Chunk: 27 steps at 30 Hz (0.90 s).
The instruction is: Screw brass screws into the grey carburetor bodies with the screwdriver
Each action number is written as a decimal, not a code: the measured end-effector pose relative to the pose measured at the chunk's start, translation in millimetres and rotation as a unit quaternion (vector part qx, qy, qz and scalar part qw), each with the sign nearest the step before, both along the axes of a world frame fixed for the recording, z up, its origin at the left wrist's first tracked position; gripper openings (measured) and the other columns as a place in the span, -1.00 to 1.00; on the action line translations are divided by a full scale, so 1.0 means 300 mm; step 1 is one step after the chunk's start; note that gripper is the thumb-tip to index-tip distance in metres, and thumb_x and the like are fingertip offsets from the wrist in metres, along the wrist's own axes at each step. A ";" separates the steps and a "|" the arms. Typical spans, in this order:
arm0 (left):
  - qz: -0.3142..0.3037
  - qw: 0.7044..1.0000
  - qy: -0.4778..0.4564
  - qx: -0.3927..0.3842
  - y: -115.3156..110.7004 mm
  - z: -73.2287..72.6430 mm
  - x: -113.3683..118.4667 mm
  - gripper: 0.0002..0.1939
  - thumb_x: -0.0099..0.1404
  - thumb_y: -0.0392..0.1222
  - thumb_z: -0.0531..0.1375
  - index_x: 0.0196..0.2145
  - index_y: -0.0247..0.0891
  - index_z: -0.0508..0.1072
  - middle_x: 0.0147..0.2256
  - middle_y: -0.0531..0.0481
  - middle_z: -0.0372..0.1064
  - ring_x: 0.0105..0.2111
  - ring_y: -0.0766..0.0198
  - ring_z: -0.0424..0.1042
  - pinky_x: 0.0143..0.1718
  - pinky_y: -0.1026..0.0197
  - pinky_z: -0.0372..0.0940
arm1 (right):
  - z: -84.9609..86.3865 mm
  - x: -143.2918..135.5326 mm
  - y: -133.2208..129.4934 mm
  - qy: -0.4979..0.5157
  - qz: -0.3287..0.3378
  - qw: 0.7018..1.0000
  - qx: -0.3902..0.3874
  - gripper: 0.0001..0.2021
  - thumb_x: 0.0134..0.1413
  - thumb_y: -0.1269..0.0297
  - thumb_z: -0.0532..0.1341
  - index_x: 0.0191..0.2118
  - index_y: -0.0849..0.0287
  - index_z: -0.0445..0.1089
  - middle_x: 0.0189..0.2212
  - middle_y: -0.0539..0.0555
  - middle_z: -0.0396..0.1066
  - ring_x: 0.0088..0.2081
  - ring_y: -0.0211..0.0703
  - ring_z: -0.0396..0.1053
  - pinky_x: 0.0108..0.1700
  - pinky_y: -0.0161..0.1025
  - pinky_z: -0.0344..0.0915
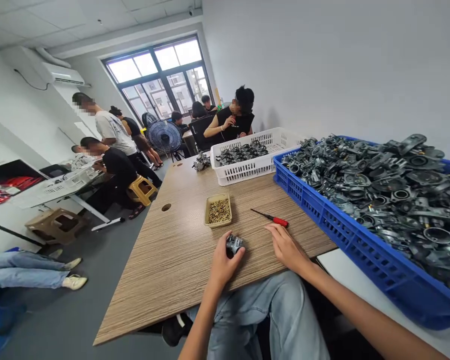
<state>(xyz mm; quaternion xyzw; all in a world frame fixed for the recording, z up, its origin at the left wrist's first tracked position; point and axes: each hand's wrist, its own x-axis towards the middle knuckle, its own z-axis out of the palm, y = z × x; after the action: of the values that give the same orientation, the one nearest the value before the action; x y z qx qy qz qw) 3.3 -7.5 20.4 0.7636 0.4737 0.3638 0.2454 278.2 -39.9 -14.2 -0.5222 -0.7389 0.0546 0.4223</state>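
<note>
My left hand (225, 257) is closed around a small grey metal carburetor body (234, 244), its fingers and thumb on either side of the part near the front of the table. On the right, my right hand (286, 247) lies low over the tabletop with its fingers stretched out, holding nothing. Its fingertips are right by the red handle of a screwdriver (280, 221), whose dark shaft points left; whether they touch it I cannot tell. Beyond my left hand sits a small beige tray (207, 222) full of little brass pieces (219, 211).
A blue crate (311, 197) heaped with grey metal castings (375, 180) stands at the right. Behind the tray are a white basket (243, 175) of similar parts and some loose castings (201, 161). A co-worker (234, 117) sits across the wood-grain table (172, 250).
</note>
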 end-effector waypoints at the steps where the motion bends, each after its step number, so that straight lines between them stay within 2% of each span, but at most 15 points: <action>1: 0.005 1.000 0.016 -0.002 0.014 0.017 0.011 -0.39 0.44 0.10 0.24 0.30 -0.28 0.33 0.22 -0.29 0.43 0.22 -0.02 0.45 0.29 -0.07 0.30 | 0.000 -0.001 0.000 0.003 0.001 1.000 -0.002 -0.33 0.33 0.57 0.00 0.47 -0.06 0.14 0.21 0.19 0.32 0.26 0.12 0.34 0.34 0.22 0.36; 3: 0.011 0.997 0.074 -0.020 0.051 0.066 0.037 -0.45 0.48 0.16 0.18 0.19 -0.31 0.41 0.12 -0.30 0.51 0.13 -0.01 0.50 0.20 -0.03 0.35 | -0.001 -0.001 0.003 0.009 0.003 1.000 -0.006 -0.35 0.34 0.56 0.01 0.46 -0.04 0.16 0.20 0.19 0.33 0.25 0.11 0.34 0.33 0.21 0.36; 5: 0.012 0.982 0.175 -0.063 0.097 0.132 0.071 -0.45 0.51 0.23 0.11 0.07 -0.35 0.46 0.03 -0.35 0.57 0.06 -0.04 0.55 0.12 0.01 0.36 | -0.002 0.000 0.007 0.020 0.001 1.000 -0.007 -0.38 0.34 0.56 0.01 0.44 -0.02 0.19 0.19 0.19 0.33 0.25 0.11 0.33 0.34 0.21 0.35; 8: 0.003 0.941 0.314 -0.128 0.158 0.231 0.147 -0.35 0.47 0.36 0.09 -0.01 -0.36 0.49 0.00 -0.43 0.60 0.01 -0.09 0.60 -0.01 0.10 0.38 | -0.003 0.001 0.012 0.040 -0.002 0.999 -0.008 -0.41 0.34 0.56 0.02 0.40 0.01 0.24 0.17 0.20 0.33 0.23 0.10 0.34 0.34 0.20 0.35; 10: 0.019 0.915 0.372 -0.157 0.182 0.275 0.209 -0.27 0.47 0.40 0.05 -0.01 -0.41 0.52 -0.03 -0.48 0.61 -0.03 -0.13 0.64 -0.05 0.11 0.39 | -0.002 0.000 0.014 0.053 -0.002 0.999 -0.011 -0.44 0.35 0.55 0.02 0.37 0.03 0.27 0.16 0.20 0.33 0.23 0.09 0.35 0.34 0.19 0.35; 13: 0.034 0.892 0.433 -0.127 0.184 0.296 0.295 -0.22 0.49 0.39 0.04 0.03 -0.49 0.56 0.00 -0.57 0.59 0.04 -0.21 0.62 -0.01 0.07 0.40 | 0.000 0.000 0.015 0.066 -0.006 0.998 -0.012 -0.46 0.35 0.55 0.02 0.34 0.04 0.31 0.15 0.19 0.33 0.23 0.08 0.35 0.36 0.16 0.33; 16: 0.043 0.872 0.476 -0.104 0.171 0.296 0.339 -0.19 0.51 0.39 -0.02 0.07 -0.49 0.57 0.01 -0.59 0.58 0.09 -0.25 0.60 0.02 0.03 0.42 | 0.005 0.002 0.014 0.069 -0.009 0.998 -0.011 -0.47 0.32 0.57 0.03 0.31 0.06 0.34 0.15 0.19 0.34 0.24 0.06 0.35 0.36 0.13 0.33; 19: 0.059 0.855 0.508 -0.089 0.190 0.318 0.320 -0.19 0.51 0.43 -0.06 0.06 -0.39 0.59 -0.01 -0.51 0.60 0.07 -0.23 0.61 0.02 0.01 0.44 | 0.013 0.004 0.012 0.071 -0.011 0.997 -0.016 -0.48 0.31 0.58 0.03 0.28 0.09 0.35 0.16 0.20 0.34 0.24 0.05 0.36 0.35 0.11 0.34; 21: 0.058 0.856 0.511 -0.057 0.238 0.352 0.273 -0.29 0.52 0.39 -0.05 0.02 -0.28 0.60 -0.03 -0.40 0.63 0.03 -0.16 0.63 0.02 0.03 0.44 | 0.017 0.004 0.011 0.076 -0.011 0.997 -0.020 -0.49 0.30 0.58 0.03 0.27 0.11 0.36 0.15 0.20 0.35 0.23 0.04 0.37 0.34 0.10 0.35; 24: 0.038 0.873 0.487 -0.018 0.350 0.404 0.178 -0.53 0.57 0.14 0.02 -0.02 -0.21 0.60 0.01 -0.29 0.62 -0.01 -0.04 0.62 -0.06 0.11 0.43 | 0.017 0.003 0.013 0.085 -0.011 0.996 -0.020 -0.49 0.29 0.59 0.04 0.26 0.10 0.37 0.12 0.19 0.36 0.20 0.03 0.39 0.32 0.07 0.37; 27: 0.036 0.872 0.487 -0.024 0.453 0.415 0.093 -0.75 0.48 -0.09 0.15 -0.11 -0.18 0.62 -0.09 -0.18 0.65 -0.09 0.04 0.61 -0.15 0.19 0.39 | 0.016 0.001 0.015 0.090 -0.012 0.996 -0.020 -0.49 0.28 0.59 0.04 0.25 0.09 0.38 0.13 0.18 0.36 0.20 0.04 0.40 0.32 0.08 0.37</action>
<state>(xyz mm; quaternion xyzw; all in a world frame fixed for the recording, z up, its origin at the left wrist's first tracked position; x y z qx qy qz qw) 31.2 128.4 144.9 0.8205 0.5686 -0.0570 -0.0113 278.6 -35.5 -9.5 -0.5323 -0.6902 0.1109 0.4775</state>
